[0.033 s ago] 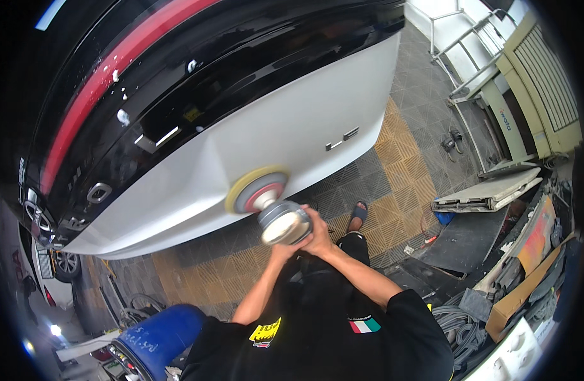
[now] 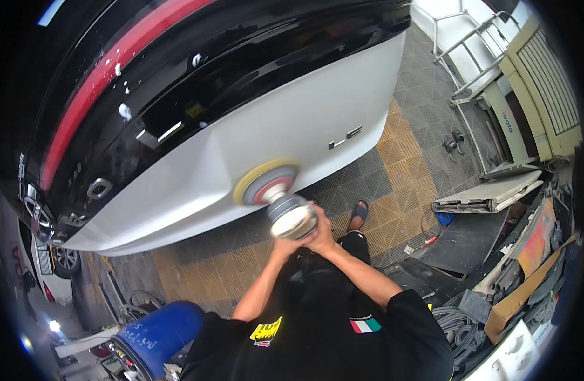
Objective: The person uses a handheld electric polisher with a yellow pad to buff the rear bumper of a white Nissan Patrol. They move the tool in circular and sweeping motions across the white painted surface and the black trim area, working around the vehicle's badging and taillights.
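A polisher (image 2: 291,213) with a metallic, rounded body is clasped between both my hands, close in front of my body. My left hand (image 2: 284,246) wraps its near lower side, and my right hand (image 2: 320,232) grips its right side; the fingers are partly hidden behind it. The round pad (image 2: 249,183), yellow-edged with grey and red rings, lies against the silver lower part of the car tailgate (image 2: 343,95). The pad looks blurred. Above, the glossy black panel (image 2: 241,82) carries white blobs (image 2: 125,112), chrome letters and a red light strip (image 2: 88,89).
Floor tiles (image 2: 403,152) in grey and tan lie below. A blue drum (image 2: 162,336) stands at lower left, with another car (image 2: 47,267) beyond. At right are a metal frame (image 2: 476,54), a greenish cabinet (image 2: 540,89), sandals (image 2: 454,141), stacked panels (image 2: 489,193) and coiled hose (image 2: 460,330).
The polisher and its pad have shifted slightly right and up across the silver panel. Both my hands stay on the polisher.
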`<state>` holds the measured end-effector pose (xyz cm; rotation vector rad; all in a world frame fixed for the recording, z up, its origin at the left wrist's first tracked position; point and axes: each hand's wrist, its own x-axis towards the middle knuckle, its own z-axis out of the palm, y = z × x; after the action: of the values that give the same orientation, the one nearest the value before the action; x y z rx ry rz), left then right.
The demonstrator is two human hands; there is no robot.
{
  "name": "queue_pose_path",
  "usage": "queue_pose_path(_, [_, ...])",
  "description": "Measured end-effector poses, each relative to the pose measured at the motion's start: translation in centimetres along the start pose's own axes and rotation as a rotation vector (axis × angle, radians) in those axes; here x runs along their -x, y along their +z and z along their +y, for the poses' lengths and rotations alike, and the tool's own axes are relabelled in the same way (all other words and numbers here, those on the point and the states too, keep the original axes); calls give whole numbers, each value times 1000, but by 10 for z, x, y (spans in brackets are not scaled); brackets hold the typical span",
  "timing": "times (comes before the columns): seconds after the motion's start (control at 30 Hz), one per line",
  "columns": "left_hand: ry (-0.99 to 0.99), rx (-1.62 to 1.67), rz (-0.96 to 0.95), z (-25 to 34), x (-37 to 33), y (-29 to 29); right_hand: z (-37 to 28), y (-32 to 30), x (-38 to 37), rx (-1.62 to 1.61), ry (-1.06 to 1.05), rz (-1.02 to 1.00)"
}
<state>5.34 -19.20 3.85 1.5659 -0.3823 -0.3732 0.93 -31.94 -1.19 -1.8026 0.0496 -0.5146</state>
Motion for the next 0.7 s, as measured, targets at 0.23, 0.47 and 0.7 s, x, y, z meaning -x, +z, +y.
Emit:
queue_pose_path(0.23, [36,-59,24,-16,1,-20,22,22,20,-61,49,-42])
queue_pose_path(0.47, [-151,98,225,-4,92,-70,-19,76,15,-1,-251,-289])
queue_pose_path(0.7, [-419,82,300,-39,90,-62,-3,49,7,36,-125,-359])
